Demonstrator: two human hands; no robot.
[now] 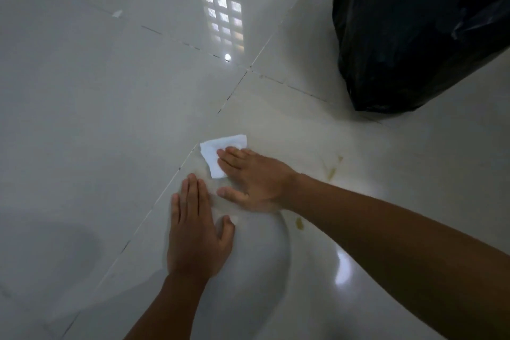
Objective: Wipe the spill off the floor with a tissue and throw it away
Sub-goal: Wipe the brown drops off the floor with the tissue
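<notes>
Right hand [254, 176] lies flat, fingers spread, pressing the white tissue [220, 153] on the floor [96, 119]. Left hand [193, 232] rests flat just beside it. I see yellow spill [332, 168] to the right, and the black bin bag [414, 36] far beyond.

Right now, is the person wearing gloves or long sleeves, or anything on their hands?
No gloves and no sleeves in view. Both the left hand and the right hand are bare, and both forearms are bare right to the picture's edge. No ring, watch or bracelet shows on either. The fingernails look short and plain. The picture is a little blurry, so tiny marks cannot be made out.
</notes>
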